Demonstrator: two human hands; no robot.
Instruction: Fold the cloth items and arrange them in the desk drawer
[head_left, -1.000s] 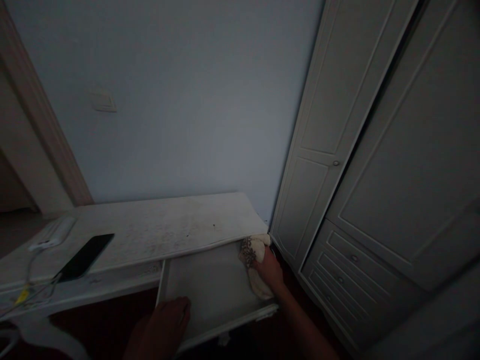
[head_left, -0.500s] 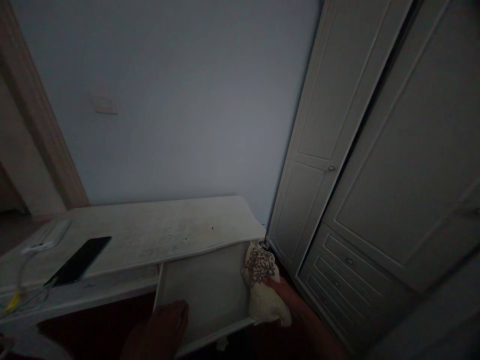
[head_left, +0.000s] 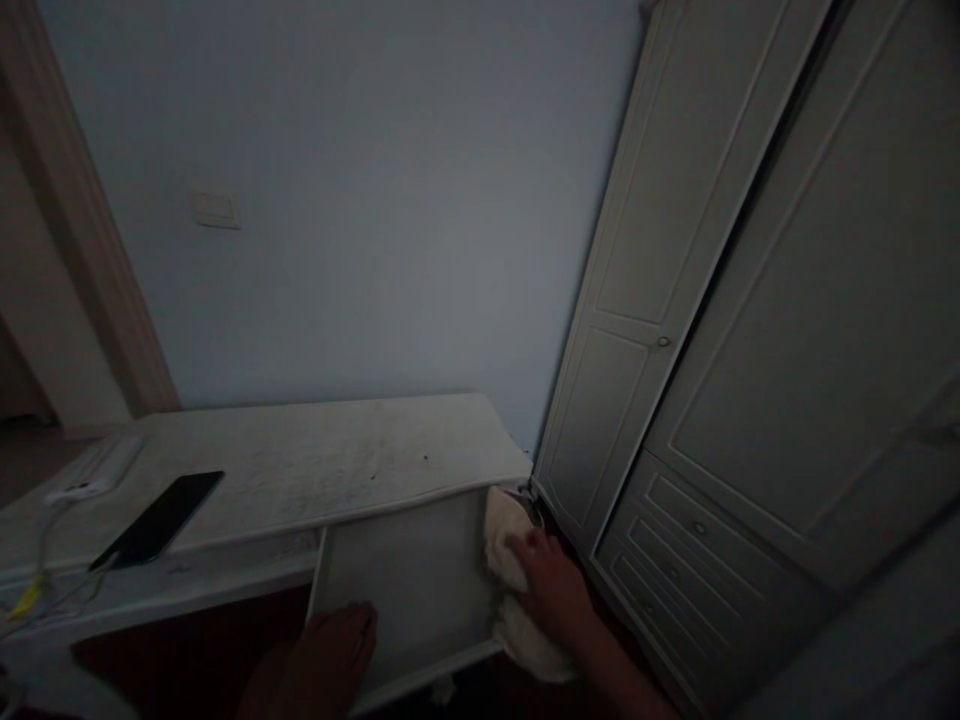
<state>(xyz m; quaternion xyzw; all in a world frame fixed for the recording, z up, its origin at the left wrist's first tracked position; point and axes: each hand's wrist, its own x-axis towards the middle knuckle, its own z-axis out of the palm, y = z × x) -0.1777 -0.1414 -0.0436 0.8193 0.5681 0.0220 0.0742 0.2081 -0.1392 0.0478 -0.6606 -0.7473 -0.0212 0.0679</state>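
A white drawer (head_left: 416, 570) is pulled out from the white desk (head_left: 322, 460). My left hand (head_left: 337, 645) lies over the drawer's left wall near the front, its fingers closed round the edge. At the drawer's right wall, my right hand (head_left: 544, 580) holds a pale cloth (head_left: 506, 535) draped over that side. Part of the cloth hangs down outside, below my wrist. My right fingertips press into the cloth, and the wall beneath is mostly covered.
A dark phone (head_left: 161, 518) with a cable lies on the desk's left part, near a white power strip (head_left: 97, 470). To the right stands a white wardrobe (head_left: 622, 400) with small drawers (head_left: 697, 525). A switch (head_left: 216, 208) is on the blue wall.
The cloth's patterned part has gone from sight and its plain side now shows. My right hand has shifted slightly and lies more over the cloth. My left hand stays in place.
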